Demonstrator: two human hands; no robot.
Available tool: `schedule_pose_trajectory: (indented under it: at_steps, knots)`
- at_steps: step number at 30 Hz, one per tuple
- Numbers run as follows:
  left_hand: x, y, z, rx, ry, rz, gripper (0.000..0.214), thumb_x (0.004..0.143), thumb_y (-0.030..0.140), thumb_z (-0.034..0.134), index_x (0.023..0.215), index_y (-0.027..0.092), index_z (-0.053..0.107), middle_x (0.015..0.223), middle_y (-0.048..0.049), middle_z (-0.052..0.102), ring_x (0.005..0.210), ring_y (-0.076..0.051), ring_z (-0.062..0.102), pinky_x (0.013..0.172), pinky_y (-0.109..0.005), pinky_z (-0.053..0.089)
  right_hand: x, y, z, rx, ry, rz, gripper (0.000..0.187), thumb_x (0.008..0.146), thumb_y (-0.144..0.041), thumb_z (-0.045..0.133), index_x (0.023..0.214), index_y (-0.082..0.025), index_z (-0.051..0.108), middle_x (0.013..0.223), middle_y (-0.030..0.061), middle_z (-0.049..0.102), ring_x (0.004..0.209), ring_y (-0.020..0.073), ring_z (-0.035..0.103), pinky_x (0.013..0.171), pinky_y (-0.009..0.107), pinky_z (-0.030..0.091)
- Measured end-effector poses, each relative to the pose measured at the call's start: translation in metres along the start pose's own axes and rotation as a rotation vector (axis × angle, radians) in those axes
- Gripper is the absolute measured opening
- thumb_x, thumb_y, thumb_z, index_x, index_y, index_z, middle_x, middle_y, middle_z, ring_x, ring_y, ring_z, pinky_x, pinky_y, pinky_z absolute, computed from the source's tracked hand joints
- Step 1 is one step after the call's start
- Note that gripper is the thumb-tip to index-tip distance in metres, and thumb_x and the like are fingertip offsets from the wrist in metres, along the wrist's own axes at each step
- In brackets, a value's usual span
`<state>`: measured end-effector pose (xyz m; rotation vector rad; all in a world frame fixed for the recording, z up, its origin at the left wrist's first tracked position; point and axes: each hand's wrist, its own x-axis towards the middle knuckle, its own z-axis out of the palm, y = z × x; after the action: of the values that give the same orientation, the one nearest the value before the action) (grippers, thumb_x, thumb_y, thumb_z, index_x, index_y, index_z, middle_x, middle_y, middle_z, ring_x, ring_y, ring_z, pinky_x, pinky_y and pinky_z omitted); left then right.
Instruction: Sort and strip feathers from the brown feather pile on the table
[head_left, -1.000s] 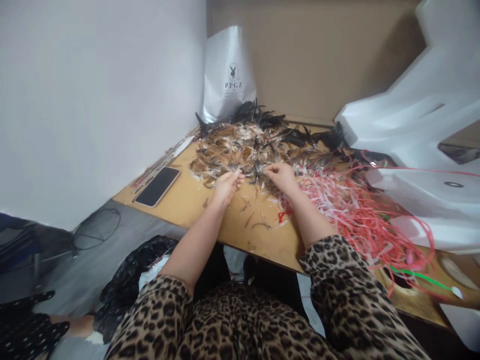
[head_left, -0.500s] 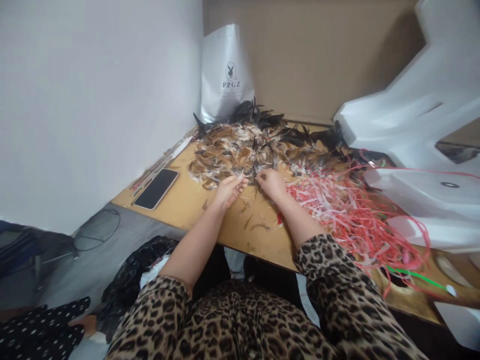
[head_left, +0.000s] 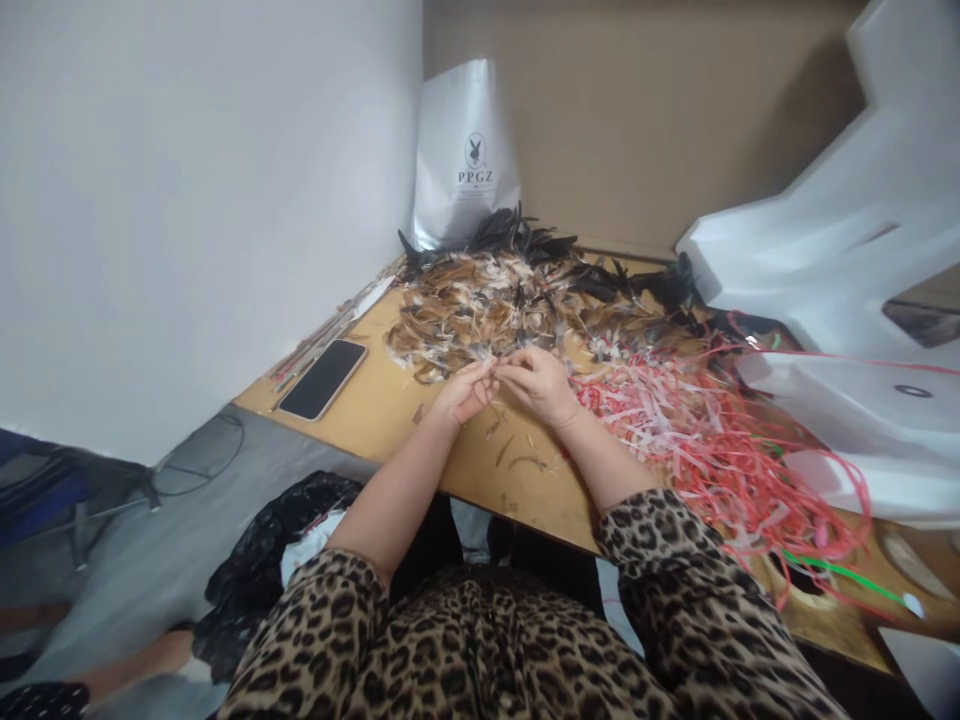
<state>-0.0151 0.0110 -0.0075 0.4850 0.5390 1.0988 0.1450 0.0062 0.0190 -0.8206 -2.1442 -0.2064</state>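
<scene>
A heap of brown, white and black feathers (head_left: 495, 300) covers the far part of a wooden table (head_left: 390, 410). My left hand (head_left: 466, 392) and my right hand (head_left: 541, 382) meet at the heap's near edge, fingertips pinched together and touching. Each seems to pinch a small feather, too small to make out. Both forearms reach forward from leopard-print sleeves.
A tangle of red and white strips (head_left: 697, 430) lies right of my hands. A black phone (head_left: 324, 378) lies at the table's left, beside thin sticks. A white paper bag (head_left: 465, 150) stands at the back. White foam pieces (head_left: 847, 260) crowd the right. A black bag (head_left: 277, 540) sits on the floor.
My hands have drawn together from slightly apart, pulling a little back from the heap toward me until the fingertips meet.
</scene>
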Motion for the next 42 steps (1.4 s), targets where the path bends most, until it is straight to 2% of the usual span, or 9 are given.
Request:
schedule_pose_trajectory:
  at_steps: [4, 8, 12, 17, 20, 28, 32, 37, 42]
  knots:
    - [0.002, 0.002, -0.002, 0.024, 0.056, 0.055, 0.007, 0.076, 0.014, 0.061, 0.08, 0.013, 0.066, 0.082, -0.0051, 0.069, 0.074, -0.009, 0.063, 0.068, -0.02, 0.047, -0.002, -0.002, 0.003, 0.104, -0.028, 0.052, 0.017, 0.08, -0.034, 0.057, 0.086, -0.023, 0.069, 0.083, 0.0062, 0.058, 0.077, 0.0147, 0.051, 0.071, 0.029, 0.042]
    - [0.004, 0.002, -0.001, 0.117, 0.105, 0.173, 0.009, 0.071, 0.018, 0.067, 0.078, 0.012, 0.068, 0.082, -0.0064, 0.069, 0.077, -0.01, 0.062, 0.073, -0.021, 0.045, 0.002, 0.0, 0.008, 0.41, 0.043, 0.44, 0.024, 0.076, -0.039, 0.059, 0.077, -0.018, 0.069, 0.073, 0.0053, 0.06, 0.068, 0.014, 0.053, 0.066, 0.028, 0.043]
    - [0.004, 0.0, 0.0, 0.231, 0.138, 0.267, 0.015, 0.067, 0.024, 0.071, 0.075, 0.012, 0.069, 0.084, -0.0071, 0.069, 0.077, -0.01, 0.061, 0.075, -0.022, 0.043, 0.009, 0.001, 0.01, 0.754, -0.087, 0.906, 0.031, 0.066, -0.045, 0.066, 0.075, -0.016, 0.069, 0.068, 0.003, 0.065, 0.06, 0.0122, 0.053, 0.061, 0.026, 0.041]
    - [0.005, -0.005, 0.001, 0.366, 0.11, 0.3, 0.023, 0.063, 0.031, 0.073, 0.076, 0.013, 0.071, 0.081, -0.0066, 0.07, 0.073, -0.011, 0.061, 0.077, -0.025, 0.044, 0.01, -0.002, 0.012, 1.011, -0.156, 1.131, 0.032, 0.055, -0.042, 0.074, 0.069, -0.014, 0.066, 0.053, -0.0027, 0.058, 0.043, 0.0049, 0.038, 0.044, 0.021, 0.027]
    - [0.004, -0.007, 0.002, 0.406, 0.079, 0.305, 0.026, 0.061, 0.034, 0.074, 0.076, 0.012, 0.07, 0.082, -0.0077, 0.07, 0.08, -0.016, 0.063, 0.082, -0.03, 0.044, 0.007, -0.002, 0.016, 1.12, -0.203, 1.165, 0.03, 0.055, -0.04, 0.074, 0.058, -0.014, 0.06, 0.04, -0.0063, 0.045, 0.036, 0.0031, 0.028, 0.039, 0.02, 0.016]
    - [0.001, -0.005, 0.006, 0.261, 0.122, 0.242, 0.022, 0.063, 0.029, 0.074, 0.077, 0.014, 0.068, 0.092, -0.0067, 0.07, 0.085, -0.013, 0.063, 0.078, -0.024, 0.045, 0.006, 0.003, 0.02, 1.332, -0.044, 1.203, 0.029, 0.05, -0.034, 0.078, 0.067, -0.015, 0.064, 0.056, -0.0033, 0.056, 0.044, 0.0039, 0.039, 0.042, 0.018, 0.025]
    - [0.001, -0.005, 0.005, 0.294, 0.142, 0.161, 0.023, 0.066, 0.029, 0.072, 0.08, 0.012, 0.067, 0.083, -0.0076, 0.07, 0.074, -0.011, 0.064, 0.067, -0.02, 0.044, 0.006, 0.005, 0.021, 1.258, 0.085, 1.179, 0.029, 0.052, -0.038, 0.076, 0.07, -0.016, 0.066, 0.051, -0.0041, 0.054, 0.045, 0.0051, 0.039, 0.043, 0.02, 0.027]
    - [-0.001, -0.007, 0.007, 0.313, 0.139, 0.124, 0.02, 0.068, 0.029, 0.07, 0.078, 0.011, 0.066, 0.075, -0.0065, 0.069, 0.065, -0.009, 0.063, 0.062, -0.019, 0.043, 0.006, 0.0, 0.024, 1.141, 0.118, 1.159, 0.028, 0.056, -0.04, 0.073, 0.071, -0.017, 0.068, 0.048, -0.0044, 0.052, 0.045, 0.0059, 0.039, 0.045, 0.021, 0.029]
    - [0.0, -0.009, 0.007, 0.293, 0.13, 0.102, 0.018, 0.068, 0.026, 0.07, 0.075, 0.01, 0.065, 0.07, -0.0047, 0.068, 0.06, -0.007, 0.061, 0.056, -0.017, 0.041, 0.006, -0.006, 0.025, 1.035, 0.177, 1.066, 0.022, 0.057, -0.036, 0.072, 0.068, -0.018, 0.069, 0.065, 0.0001, 0.065, 0.06, 0.0101, 0.053, 0.064, 0.025, 0.042]
